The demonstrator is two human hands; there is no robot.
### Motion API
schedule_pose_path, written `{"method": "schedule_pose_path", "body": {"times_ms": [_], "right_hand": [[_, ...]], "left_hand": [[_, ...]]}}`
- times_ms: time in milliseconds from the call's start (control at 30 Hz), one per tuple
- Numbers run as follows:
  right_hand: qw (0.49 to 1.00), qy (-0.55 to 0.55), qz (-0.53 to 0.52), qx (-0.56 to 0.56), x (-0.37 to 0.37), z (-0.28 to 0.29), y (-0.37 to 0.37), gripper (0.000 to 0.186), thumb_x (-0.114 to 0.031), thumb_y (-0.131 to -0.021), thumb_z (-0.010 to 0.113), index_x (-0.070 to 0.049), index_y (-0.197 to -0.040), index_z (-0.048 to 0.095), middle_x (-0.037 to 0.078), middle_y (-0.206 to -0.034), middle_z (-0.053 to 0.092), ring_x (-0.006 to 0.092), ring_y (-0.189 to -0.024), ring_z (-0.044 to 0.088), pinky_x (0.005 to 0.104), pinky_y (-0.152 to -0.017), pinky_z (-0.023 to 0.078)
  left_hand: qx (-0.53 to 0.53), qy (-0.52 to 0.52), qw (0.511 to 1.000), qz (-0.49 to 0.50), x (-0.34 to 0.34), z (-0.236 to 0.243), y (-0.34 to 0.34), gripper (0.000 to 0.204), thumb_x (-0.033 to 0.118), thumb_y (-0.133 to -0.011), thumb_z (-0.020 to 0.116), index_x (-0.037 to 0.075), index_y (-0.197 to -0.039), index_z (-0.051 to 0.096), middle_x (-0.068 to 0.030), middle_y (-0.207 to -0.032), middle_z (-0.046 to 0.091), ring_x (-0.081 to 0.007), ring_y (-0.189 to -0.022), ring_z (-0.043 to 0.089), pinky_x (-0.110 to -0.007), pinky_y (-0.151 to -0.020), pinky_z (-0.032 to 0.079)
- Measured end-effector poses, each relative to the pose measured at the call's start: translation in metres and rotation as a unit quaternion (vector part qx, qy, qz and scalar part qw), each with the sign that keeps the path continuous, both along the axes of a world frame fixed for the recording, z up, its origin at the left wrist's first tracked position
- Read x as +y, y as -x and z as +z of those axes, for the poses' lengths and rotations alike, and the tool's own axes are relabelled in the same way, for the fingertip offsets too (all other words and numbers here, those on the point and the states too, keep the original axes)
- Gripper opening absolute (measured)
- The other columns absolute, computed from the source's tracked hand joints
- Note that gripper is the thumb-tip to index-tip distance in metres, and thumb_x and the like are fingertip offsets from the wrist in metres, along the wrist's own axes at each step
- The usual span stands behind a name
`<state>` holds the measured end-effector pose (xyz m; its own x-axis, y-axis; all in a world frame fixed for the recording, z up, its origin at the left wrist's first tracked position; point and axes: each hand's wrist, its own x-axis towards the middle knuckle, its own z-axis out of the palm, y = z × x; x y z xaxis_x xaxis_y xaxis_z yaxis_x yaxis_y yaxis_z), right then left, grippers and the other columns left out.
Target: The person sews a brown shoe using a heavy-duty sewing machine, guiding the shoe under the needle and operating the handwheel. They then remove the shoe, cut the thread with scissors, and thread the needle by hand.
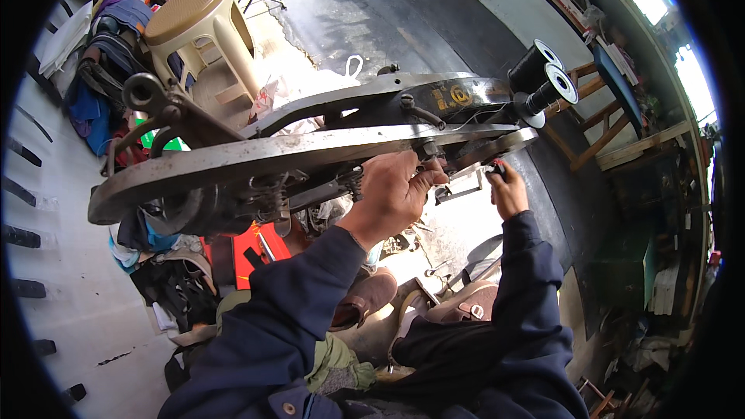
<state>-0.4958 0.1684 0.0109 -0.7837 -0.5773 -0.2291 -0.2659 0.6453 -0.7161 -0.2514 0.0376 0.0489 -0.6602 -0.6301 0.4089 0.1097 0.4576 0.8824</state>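
Note:
A long, dark metal sewing machine [279, 151] with a worn, bare-metal edge stretches across the view in front of me. My left hand [392, 194] is closed at the machine's near side, below the middle of its arm. Its thumb and fingers are pinched against a small metal part, and whatever they grip is mostly hidden. To the right, my right hand [508, 192] is closed around a small dark piece with a red spot [495, 171], just below the machine's rounded end [508, 142]. Two spools of black thread [535, 70] stand on that end.
A beige plastic stool [190, 23] and a heap of bags and clothes [112, 70] are at the far left. Below the machine are a red box [252, 252] and brown shoes [365, 295]. A wooden chair with a blue part [617, 89] stands right, near cluttered shelves [660, 264].

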Motion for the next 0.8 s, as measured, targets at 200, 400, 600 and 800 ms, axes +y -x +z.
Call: {"method": "schedule_pose_path", "body": {"times_ms": [200,400,600,800], "right_hand": [[0.963,0.123,0.215,-0.106,0.022,0.050,-0.036,0.028,-0.027,-0.100,0.064,0.001,-0.094,0.062,0.004,-0.068,0.058,0.0117,-0.060,0.057,0.0295,-0.057,0.045],[0.993,0.116,-0.035,-0.003,0.000,0.019,0.011,0.017,-0.017,-0.099,0.062,-0.001,-0.093,0.061,0.001,-0.066,0.057,0.0101,-0.053,0.053,0.0294,-0.050,0.043],[0.964,0.075,0.235,-0.098,0.016,0.032,-0.049,0.034,-0.030,-0.098,0.067,0.002,-0.089,0.063,0.005,-0.067,0.059,0.0127,-0.058,0.058,0.0314,-0.056,0.046],[0.989,0.139,0.001,0.046,0.007,0.036,0.026,0.020,-0.021,-0.098,0.063,-0.003,-0.088,0.062,0.000,-0.062,0.054,0.0079,-0.055,0.053,0.0271,-0.052,0.041]], "left_hand": [[-0.001,0.036,0.999,0.022,0.002,-0.005,0.000,0.009,0.008,-0.096,0.074,0.002,-0.095,0.067,-0.0107,-0.099,0.074,-0.0243,-0.098,0.078,-0.030,-0.078,0.057],[0.007,0.007,1.000,0.005,0.001,-0.003,0.001,0.009,0.006,-0.096,0.073,0.001,-0.096,0.066,-0.0111,-0.100,0.073,-0.0242,-0.098,0.078,-0.031,-0.079,0.058],[0.010,0.032,0.999,0.010,0.001,-0.006,0.000,0.008,0.005,-0.097,0.072,0.000,-0.097,0.066,-0.0117,-0.101,0.073,-0.0241,-0.099,0.078,-0.031,-0.081,0.059],[-0.006,0.027,1.000,0.011,0.001,-0.005,0.000,0.008,0.005,-0.096,0.073,0.001,-0.097,0.066,-0.0120,-0.099,0.074,-0.0231,-0.098,0.078,-0.031,-0.081,0.059]]}}
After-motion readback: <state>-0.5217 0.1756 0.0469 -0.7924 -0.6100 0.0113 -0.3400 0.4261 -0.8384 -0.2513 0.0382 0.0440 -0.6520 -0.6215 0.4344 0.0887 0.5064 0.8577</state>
